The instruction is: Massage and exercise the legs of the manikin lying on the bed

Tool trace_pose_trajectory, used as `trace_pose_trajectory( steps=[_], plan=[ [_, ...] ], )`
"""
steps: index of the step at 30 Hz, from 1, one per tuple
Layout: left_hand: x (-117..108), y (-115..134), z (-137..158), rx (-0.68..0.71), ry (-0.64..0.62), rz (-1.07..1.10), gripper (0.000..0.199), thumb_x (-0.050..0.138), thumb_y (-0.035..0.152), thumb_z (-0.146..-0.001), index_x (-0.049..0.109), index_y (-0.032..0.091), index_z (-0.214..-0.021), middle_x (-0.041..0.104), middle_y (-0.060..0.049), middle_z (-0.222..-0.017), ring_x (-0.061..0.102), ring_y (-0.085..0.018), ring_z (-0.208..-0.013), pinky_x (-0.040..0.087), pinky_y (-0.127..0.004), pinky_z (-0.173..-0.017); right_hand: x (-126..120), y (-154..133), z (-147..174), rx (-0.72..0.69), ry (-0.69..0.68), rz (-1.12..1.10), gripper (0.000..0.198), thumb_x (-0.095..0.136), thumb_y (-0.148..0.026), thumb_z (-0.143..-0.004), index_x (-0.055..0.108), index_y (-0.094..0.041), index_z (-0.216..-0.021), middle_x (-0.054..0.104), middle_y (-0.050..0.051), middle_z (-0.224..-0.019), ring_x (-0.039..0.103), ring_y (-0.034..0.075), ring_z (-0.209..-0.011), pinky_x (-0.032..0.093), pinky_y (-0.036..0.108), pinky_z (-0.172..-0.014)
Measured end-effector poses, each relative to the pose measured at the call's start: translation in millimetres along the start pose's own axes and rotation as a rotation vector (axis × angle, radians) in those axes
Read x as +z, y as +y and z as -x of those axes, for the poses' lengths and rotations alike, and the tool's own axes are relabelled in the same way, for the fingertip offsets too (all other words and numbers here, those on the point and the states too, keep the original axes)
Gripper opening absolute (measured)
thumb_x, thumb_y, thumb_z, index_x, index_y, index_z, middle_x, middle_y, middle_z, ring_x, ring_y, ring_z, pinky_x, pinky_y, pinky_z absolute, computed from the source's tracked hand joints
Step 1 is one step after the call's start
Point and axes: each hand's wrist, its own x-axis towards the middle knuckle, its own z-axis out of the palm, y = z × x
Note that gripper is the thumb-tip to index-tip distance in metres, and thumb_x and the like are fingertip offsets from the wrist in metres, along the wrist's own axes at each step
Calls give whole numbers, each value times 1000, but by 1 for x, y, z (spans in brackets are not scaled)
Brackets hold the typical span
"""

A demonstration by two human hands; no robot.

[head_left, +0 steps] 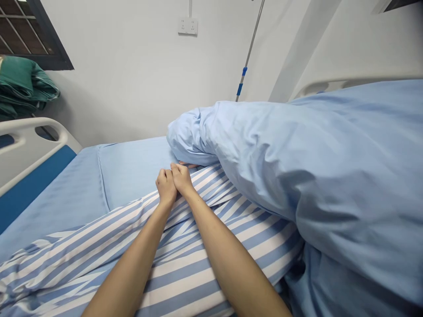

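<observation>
My left hand and my right hand are side by side, touching, with their fingers curled closed. Both lie at the far edge of blue-and-white striped trousers, worn by a person lying on the bed. The fingers bend over the far side of the leg, so their tips are hidden. A light blue quilt is bunched just right of my hands and covers the rest of the person. A small bit of skin shows under the quilt's edge, beside my right hand.
The blue bed sheet stretches left to a white-and-blue bed end board. Green folded cloth sits beyond it. Behind the bed are a wall socket and a metal pole. Another bed board rises behind the quilt.
</observation>
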Motion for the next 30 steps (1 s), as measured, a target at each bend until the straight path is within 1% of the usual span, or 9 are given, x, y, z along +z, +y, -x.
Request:
trace_pose_trajectory(
  steps=[3,7,9,12,14,17,23,27,30],
  plan=[
    [-1,-7,7,65,15,-101,27,35,29,-80,32,21,-55,42,5,-51,37,-10,-52,28,-23,-53,1,1,1,-4,0,-5,36,37,-39,-81,34,-19,-51,37,-5,-48,34,8,-51,27,21,-49],
    [-4,-9,8,82,7,-134,28,35,29,-82,31,21,-56,42,4,-51,37,-11,-52,26,-24,-53,-1,1,2,-30,-38,64,37,34,-37,-83,36,-19,-52,38,-5,-49,36,9,-52,28,21,-50],
    [-5,-8,9,93,3,-152,27,33,28,-83,31,21,-57,43,4,-52,38,-11,-53,26,-24,-54,-7,-4,-1,-46,-128,188,37,32,-35,-85,40,-18,-53,42,-3,-51,39,9,-54,29,21,-52],
    [-5,-6,10,114,-14,-201,27,31,27,-84,32,21,-57,45,3,-54,39,-12,-53,25,-25,-55,-21,-19,-8,-136,-280,450,35,36,-31,-84,48,-17,-54,48,-1,-53,41,10,-56,28,22,-55],
    [-5,-5,12,119,-58,-238,27,31,28,-83,33,22,-57,46,2,-53,39,-13,-53,25,-25,-54,-30,-27,-13,-210,-302,543,35,39,-32,-83,50,-17,-54,49,-1,-53,39,10,-55,27,23,-54],
    [-3,-5,12,129,-81,-274,27,33,29,-82,34,21,-56,46,2,-53,40,-13,-54,25,-25,-54,-35,-25,-15,-226,-251,502,40,36,-35,-85,48,-17,-51,46,-2,-50,37,10,-52,26,22,-52],
    [1,-7,11,155,-51,-298,27,31,28,-82,37,21,-56,50,1,-57,43,-13,-57,29,-24,-57,-30,7,-9,-148,-190,448,39,37,-35,-84,49,-17,-52,50,-1,-52,42,10,-56,28,22,-56],
    [1,-7,14,169,-97,-266,26,33,28,-81,39,21,-56,49,2,-56,43,-12,-56,29,-24,-55,-29,9,-9,-133,-119,351,39,36,-37,-84,46,-18,-52,47,-3,-51,41,10,-55,29,22,-55],
    [4,1,8,143,-121,-209,27,35,29,-78,40,20,-53,46,3,-53,40,-11,-54,28,-23,-53,-32,8,-10,-127,-97,241,38,37,-37,-83,42,-18,-51,43,-4,-49,39,9,-53,29,21,-54]
  ],
)
